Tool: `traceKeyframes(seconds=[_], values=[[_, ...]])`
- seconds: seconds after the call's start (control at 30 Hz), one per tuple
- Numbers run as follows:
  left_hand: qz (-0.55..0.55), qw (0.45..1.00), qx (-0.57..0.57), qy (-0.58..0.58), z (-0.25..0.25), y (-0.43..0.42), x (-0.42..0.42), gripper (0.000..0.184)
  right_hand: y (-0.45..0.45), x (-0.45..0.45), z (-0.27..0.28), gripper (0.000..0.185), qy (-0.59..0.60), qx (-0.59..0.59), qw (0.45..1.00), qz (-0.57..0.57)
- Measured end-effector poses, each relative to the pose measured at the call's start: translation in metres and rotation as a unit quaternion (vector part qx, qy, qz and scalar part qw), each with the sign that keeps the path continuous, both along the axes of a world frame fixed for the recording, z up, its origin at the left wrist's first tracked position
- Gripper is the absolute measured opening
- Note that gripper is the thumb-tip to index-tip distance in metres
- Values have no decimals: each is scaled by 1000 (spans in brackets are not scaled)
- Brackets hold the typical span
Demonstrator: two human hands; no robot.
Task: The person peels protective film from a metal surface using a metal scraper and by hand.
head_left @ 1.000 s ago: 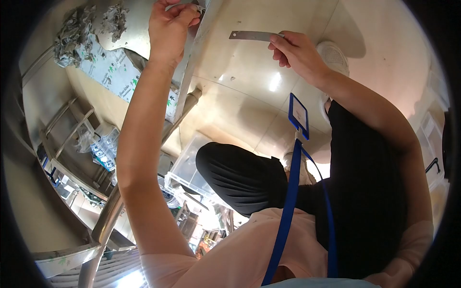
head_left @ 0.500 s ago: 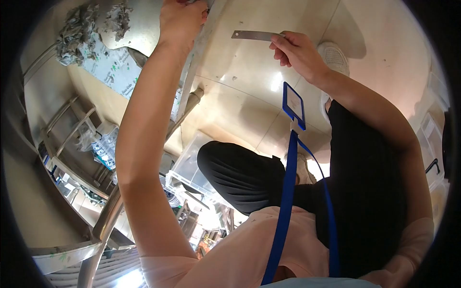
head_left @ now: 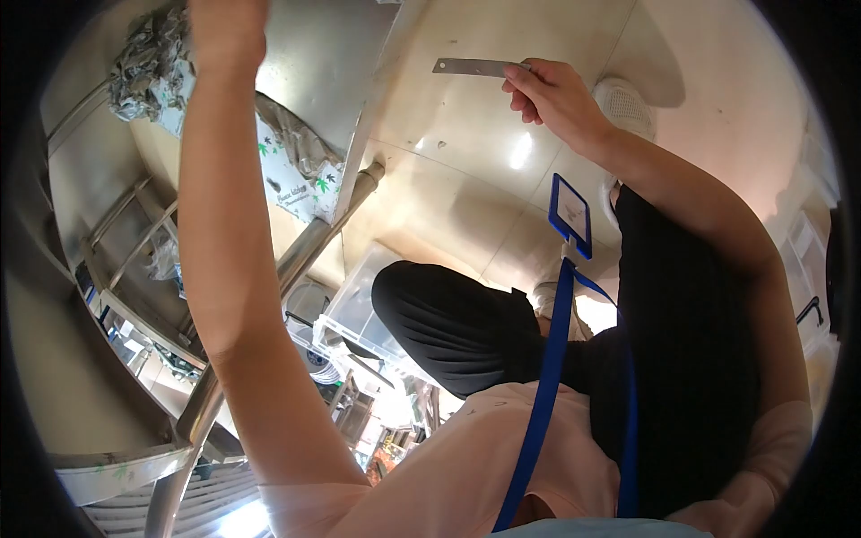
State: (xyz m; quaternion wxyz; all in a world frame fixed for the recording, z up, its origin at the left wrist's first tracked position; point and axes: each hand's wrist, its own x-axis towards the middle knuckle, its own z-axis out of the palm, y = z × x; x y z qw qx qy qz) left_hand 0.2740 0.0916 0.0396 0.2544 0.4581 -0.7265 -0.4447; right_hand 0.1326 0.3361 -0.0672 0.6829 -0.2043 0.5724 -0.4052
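Strip: a thin metal strip [head_left: 471, 67] with a hole in its free end, held above the floor [head_left: 484, 117] to the right of the metal shelf [head_left: 327, 63].
Right hand: the right hand [head_left: 552, 94] pinches the strip's other end between thumb and fingers, well apart from the left hand.
Left hand: the left hand [head_left: 226, 22] is cut off at the top, seen against the shelf; its grip cannot be told.
Sheet: a leaf-printed sheet [head_left: 291, 179] lies along the shelf's near edge, a crumpled wad [head_left: 148, 72] at its left.
Risk: the end-only pinch could let the strip twist or drop; the left forearm could snag loose sheet.
Writing: "kitchen" seems legible on the sheet; the badge [head_left: 570, 215], right of the shelf, is unreadable.
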Motion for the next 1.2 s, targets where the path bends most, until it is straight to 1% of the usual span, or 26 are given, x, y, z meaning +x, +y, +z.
traceKeyframes(seconds=[0.03,0.07,0.1,0.13,0.17,0.27,0.37,0.47,0.57,0.67,0.7,0.77,0.83,0.87,0.97,1.07,1.1,1.17,1.2], values=[[-23,997,-60,-50,-7,4,-1,11,-1,2,0,31,0,-3,1000,4],[-107,986,-88,-92,-22,10,8,18,-1,4,0,31,1,-5,1000,7],[-189,966,-113,-132,-28,23,4,25,-1,4,0,31,3,-6,1000,10],[-235,942,-158,-181,-32,35,2,29,-1,4,0,31,-3,-10,1000,5],[-279,911,-200,-227,-24,54,-5,33,-1,5,0,32,-7,-13,1000,0],[-294,863,-317,-260,-16,67,-12,30,-1,2,2,34,-8,-13,1000,0],[-334,798,-396,-306,-25,64,-6,23,1,0,2,35,18,-18,1000,9],[-323,787,-427,-308,-31,66,-3,17,1,0,1,35,29,-23,999,13],[-285,802,-430,-300,-37,64,0,18,1,-1,3,36,20,-11,1000,16],[-267,839,-387,-274,-35,62,0,22,0,-3,4,36,21,-14,1000,16],[-239,870,-361,-237,-39,62,-1,23,0,-4,3,36,25,-17,999,16],[-179,921,-305,-163,-47,60,-3,24,0,-5,3,36,22,-15,1000,7],[-127,964,-197,-130,-45,57,-3,26,0,-5,3,36,21,-12,1000,5],[-100,978,-142,-113,-43,54,-2,26,-1,-5,3,35,21,-10,1000,8],[-84,996,-23,-22,-51,41,7,28,0,-6,2,35,21,-10,1000,8],[-131,989,-58,-27,-61,34,16,31,0,-5,0,35,18,-9,1000,5],[-161,976,-120,-85,-52,42,9,31,0,-5,0,35,17,-8,1000,3],[-217,924,-243,-199,-36,61,-4,31,0,-3,0,35,16,-10,1000,2],[-196,940,-194,-199,-37,60,-6,32,-1,-3,0,35,15,-11,1000,2]])
